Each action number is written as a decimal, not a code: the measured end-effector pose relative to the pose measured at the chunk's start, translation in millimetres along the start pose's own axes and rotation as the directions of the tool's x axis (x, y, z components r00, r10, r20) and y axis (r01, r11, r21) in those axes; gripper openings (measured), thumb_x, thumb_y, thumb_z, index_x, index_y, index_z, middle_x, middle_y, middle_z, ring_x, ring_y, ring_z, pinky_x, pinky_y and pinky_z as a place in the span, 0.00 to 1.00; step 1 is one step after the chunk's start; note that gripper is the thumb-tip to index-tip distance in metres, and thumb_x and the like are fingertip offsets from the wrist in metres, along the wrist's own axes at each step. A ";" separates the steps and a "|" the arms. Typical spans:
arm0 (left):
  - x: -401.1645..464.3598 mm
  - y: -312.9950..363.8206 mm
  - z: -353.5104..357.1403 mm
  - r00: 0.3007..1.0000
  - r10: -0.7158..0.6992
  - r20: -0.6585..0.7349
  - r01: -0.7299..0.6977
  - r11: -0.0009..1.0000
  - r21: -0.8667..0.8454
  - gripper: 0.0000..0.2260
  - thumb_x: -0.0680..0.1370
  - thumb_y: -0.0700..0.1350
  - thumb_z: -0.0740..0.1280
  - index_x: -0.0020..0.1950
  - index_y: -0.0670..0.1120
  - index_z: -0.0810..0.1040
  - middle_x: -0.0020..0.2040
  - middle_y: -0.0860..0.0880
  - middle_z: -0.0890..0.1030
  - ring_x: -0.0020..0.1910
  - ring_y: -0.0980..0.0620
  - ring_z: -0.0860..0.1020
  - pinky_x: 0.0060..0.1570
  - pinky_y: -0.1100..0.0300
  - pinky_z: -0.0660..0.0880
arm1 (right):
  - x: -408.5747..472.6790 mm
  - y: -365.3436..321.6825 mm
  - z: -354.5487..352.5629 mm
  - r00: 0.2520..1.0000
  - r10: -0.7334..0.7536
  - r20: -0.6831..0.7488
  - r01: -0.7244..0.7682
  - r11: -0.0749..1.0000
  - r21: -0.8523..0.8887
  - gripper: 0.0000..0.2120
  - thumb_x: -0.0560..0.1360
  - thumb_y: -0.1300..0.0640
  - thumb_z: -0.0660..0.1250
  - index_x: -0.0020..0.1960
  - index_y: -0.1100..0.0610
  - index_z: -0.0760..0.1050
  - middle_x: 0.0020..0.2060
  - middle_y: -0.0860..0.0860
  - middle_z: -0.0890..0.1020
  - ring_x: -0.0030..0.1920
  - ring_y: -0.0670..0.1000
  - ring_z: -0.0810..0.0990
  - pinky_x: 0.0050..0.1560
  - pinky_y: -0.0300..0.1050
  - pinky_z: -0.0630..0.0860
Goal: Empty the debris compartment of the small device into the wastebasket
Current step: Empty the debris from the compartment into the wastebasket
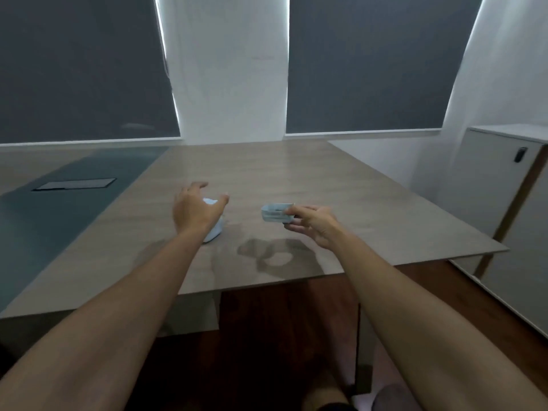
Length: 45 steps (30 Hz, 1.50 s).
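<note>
A small white device (214, 229) lies on the wooden table (355, 203), mostly hidden under my left hand (194, 209). That hand hovers over it with fingers spread, and I cannot tell whether it touches. To the right, my right hand (311, 222) pinches a small pale, translucent compartment piece (274, 213) between thumb and fingers, held just above the table and apart from the device. No wastebasket is in view.
A dark glass strip with a rectangular cable hatch (75, 184) runs along the table's left side. A pale cabinet (510, 209) stands at the right, past the table's corner. Window blinds fill the far wall. Dark wooden floor (281, 336) shows below the table's near edge.
</note>
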<state>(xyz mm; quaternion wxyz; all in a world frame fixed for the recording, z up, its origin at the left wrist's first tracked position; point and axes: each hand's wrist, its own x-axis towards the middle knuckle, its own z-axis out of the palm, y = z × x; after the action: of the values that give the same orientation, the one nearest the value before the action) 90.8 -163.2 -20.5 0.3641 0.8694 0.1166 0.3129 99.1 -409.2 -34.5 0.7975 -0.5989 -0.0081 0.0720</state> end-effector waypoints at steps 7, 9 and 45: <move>-45.2 96.1 33.6 0.969 0.189 0.156 -0.163 0.972 -0.168 0.19 0.72 0.53 0.68 0.60 0.46 0.81 0.58 0.46 0.83 0.61 0.43 0.78 0.61 0.54 0.71 | -55.4 -27.1 -71.5 0.986 -0.086 -0.145 0.094 0.994 0.049 0.21 0.70 0.68 0.73 0.61 0.68 0.73 0.50 0.63 0.81 0.44 0.59 0.84 0.46 0.50 0.84; -61.7 116.4 46.2 0.956 0.162 0.244 -0.107 0.969 -0.223 0.21 0.73 0.54 0.67 0.62 0.45 0.80 0.59 0.46 0.83 0.61 0.44 0.79 0.61 0.54 0.72 | -71.4 -31.2 -92.9 0.980 -0.092 -0.178 0.101 0.994 0.046 0.20 0.71 0.68 0.72 0.61 0.67 0.73 0.48 0.62 0.81 0.42 0.58 0.83 0.46 0.50 0.84; -441.2 -25.7 385.2 0.311 -0.367 0.877 0.229 0.924 0.306 0.28 0.78 0.46 0.65 0.77 0.45 0.61 0.74 0.38 0.65 0.72 0.38 0.67 0.68 0.49 0.68 | -214.4 314.4 -432.9 0.702 0.553 -0.449 -0.565 0.816 0.122 0.20 0.69 0.79 0.68 0.59 0.67 0.75 0.47 0.58 0.80 0.46 0.56 0.82 0.42 0.48 0.84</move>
<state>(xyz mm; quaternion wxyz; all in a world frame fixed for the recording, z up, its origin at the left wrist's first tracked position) -9.1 -550.8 -448.9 0.3629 0.8771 0.0712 -0.3064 -103.2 -763.3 -441.8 0.7083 -0.5820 0.3640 0.1645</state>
